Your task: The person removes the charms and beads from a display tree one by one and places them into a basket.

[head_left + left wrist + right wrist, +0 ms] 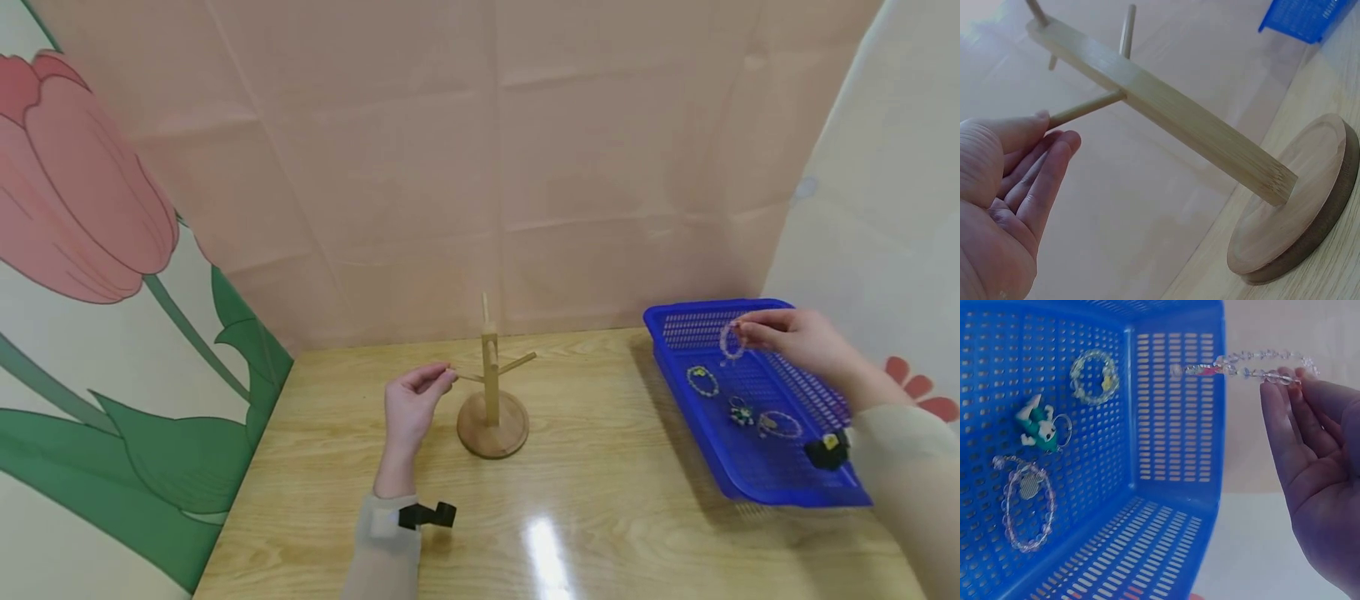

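My left hand pinches the end of a thin wooden peg on a small wooden stand. The stand has an upright post and a round base; several pegs stick out of the post. Over at the right, my right hand pinches a clear, pinkish beaded bracelet that hangs above the blue basket. Inside the basket lie a yellow-green beaded bracelet, a green and white figure keychain and a pink beaded bracelet.
The wooden table carries the stand near its middle and the basket at its right side. A pinkish cloth backdrop rises behind it. Printed panels with a tulip and red petals flank the table.
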Demonstrator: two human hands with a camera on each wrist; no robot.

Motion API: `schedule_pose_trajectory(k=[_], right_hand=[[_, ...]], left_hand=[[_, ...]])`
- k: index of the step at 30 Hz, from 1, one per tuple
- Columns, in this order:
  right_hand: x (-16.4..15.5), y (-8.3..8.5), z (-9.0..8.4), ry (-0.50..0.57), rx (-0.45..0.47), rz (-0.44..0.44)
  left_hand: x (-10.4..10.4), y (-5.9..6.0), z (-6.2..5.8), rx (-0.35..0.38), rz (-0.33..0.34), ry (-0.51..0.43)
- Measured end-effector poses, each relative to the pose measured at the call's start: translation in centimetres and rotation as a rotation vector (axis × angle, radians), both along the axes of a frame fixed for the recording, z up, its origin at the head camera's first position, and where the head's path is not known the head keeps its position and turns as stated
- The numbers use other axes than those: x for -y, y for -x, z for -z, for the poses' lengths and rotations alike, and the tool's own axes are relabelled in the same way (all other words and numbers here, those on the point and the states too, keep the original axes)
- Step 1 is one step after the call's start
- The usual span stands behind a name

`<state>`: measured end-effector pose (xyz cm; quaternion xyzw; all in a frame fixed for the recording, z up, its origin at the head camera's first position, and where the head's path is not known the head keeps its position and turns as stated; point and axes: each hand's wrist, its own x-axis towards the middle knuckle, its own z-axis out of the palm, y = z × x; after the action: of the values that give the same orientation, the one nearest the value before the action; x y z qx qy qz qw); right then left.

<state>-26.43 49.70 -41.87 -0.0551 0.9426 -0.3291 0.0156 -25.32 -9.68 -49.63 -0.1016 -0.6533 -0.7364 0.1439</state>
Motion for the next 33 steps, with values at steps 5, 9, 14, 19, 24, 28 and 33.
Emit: schedule_pose_trajectory(k=[5,9,14,19,24,28,33], right_hand=[[-0.7,0.3,1.0,-0.009,0.015,-0.026],[-1.3,0.5,2.0,-0.03,0.04,-0.025],[-2.2,0.8,3.5,-0.037,0.045,-0.027],[-2.9,0.9,4.6,-0.015,0.057,-0.021],[-3.2,1.0,5.6,0.021,0.059,-0.019],[-3.5,1.2,6.2,0.02,0.055,-0.01],[-3.7,1.3,6.7,0.025,0.069,-0.003]], left_hand=[[0.0,0.0,0.1,0.005,-0.003,-0.003],[0.0,0.0,0.0,0.019,-0.007,-0.012],[0.0,0.0,0.1,0.018,-0.008,-0.007],[-0.1,-0.1,0.1,0.006,-0.007,0.001],[-0.2,-0.2,0.1,0.009,-0.009,-0.004],[-0.2,-0.2,0.0,0.01,-0.014,-0.006],[-0.2,-0.2,0.1,0.007,-0.016,-0.011]])
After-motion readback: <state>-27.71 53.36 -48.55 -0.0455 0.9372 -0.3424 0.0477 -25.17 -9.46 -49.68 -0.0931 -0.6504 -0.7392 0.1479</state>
